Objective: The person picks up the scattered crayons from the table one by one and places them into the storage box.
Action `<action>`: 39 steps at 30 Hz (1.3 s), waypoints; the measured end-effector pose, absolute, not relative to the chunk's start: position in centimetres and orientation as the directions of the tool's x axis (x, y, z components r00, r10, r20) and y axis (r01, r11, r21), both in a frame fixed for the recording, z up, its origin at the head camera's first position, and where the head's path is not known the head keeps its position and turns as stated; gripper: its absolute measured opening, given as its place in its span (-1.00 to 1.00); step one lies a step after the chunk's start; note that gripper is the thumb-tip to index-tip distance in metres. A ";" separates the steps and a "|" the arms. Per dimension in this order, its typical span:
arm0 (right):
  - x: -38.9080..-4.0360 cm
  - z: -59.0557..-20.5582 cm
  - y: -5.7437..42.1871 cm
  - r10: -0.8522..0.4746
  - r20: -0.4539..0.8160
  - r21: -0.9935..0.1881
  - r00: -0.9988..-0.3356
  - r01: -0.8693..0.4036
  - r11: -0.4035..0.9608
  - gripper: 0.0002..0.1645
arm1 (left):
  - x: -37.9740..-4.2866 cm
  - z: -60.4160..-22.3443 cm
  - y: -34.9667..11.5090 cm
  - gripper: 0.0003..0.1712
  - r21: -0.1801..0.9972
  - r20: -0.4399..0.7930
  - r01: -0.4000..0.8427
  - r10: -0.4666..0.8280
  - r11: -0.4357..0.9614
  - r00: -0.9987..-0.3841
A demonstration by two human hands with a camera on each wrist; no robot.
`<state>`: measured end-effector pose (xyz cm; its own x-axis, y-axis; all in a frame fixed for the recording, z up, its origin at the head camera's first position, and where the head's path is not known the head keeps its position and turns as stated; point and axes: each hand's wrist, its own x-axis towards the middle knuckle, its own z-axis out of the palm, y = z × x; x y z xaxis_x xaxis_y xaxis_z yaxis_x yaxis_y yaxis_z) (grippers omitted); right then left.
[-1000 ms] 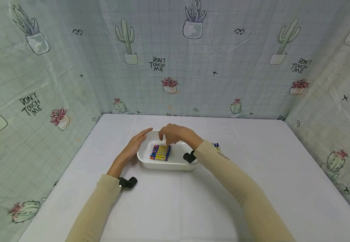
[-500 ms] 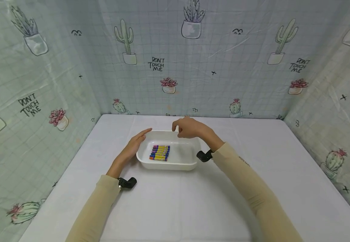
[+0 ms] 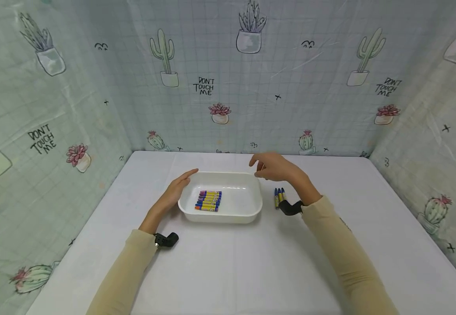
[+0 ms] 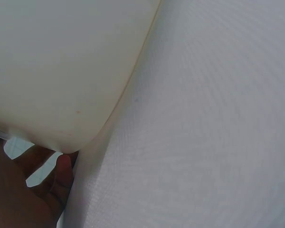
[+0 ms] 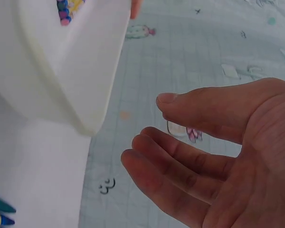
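Note:
A white rectangular tray (image 3: 236,214) stands on the table, with several yellow-wrapped crayons (image 3: 208,201) lying side by side in its left half. My left hand (image 3: 174,188) rests along the tray's left end, fingers stretched toward the far corner. In the left wrist view the fingers (image 4: 61,178) touch the tray's outer wall (image 4: 61,95). Over the far right corner hovers my right hand (image 3: 277,168), relaxed and holding nothing; the right wrist view shows a gap between its thumb and loosely bent fingers (image 5: 166,180). Below that hand, loose crayons (image 3: 277,199) lie beside the tray, partly hidden by the wrist camera.
A white cloth covers the table (image 3: 212,267). Behind it and at both sides hangs a cactus-patterned curtain (image 3: 251,118). Black cameras sit on both wrists, the left one (image 3: 166,239) near the tray's front left corner.
My right hand has moved right, from above the crayons in the tray to beyond its right end. The loose crayons on the right have come into view. My left hand stays put.

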<state>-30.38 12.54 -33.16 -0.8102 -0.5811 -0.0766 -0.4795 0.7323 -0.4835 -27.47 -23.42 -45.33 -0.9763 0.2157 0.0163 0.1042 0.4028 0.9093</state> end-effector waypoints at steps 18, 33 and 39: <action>-29.3 -37.7 19.3 -0.438 -0.090 -0.569 -0.894 -0.315 0.760 -0.56 | -27.3 -45.4 -23.2 -0.43 0.908 0.017 0.100 0.204 0.407 -0.979; -30.0 -41.3 21.4 -0.358 -0.251 -0.589 -0.899 -0.152 0.794 -0.49 | -27.4 -45.4 -23.4 -0.42 0.916 0.015 0.097 0.208 0.390 -0.978; -30.2 -42.1 21.6 -0.343 -0.265 -0.582 -0.901 -0.135 0.802 -0.47 | -27.5 -45.4 -23.3 -0.43 0.914 0.007 0.090 0.206 0.396 -0.979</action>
<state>-30.16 21.55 -42.06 -0.9011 -0.3434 -0.2648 -0.1345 0.8019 -0.5821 -27.47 -23.30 -45.42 -0.9785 0.2059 0.0071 0.0899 0.3960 0.9138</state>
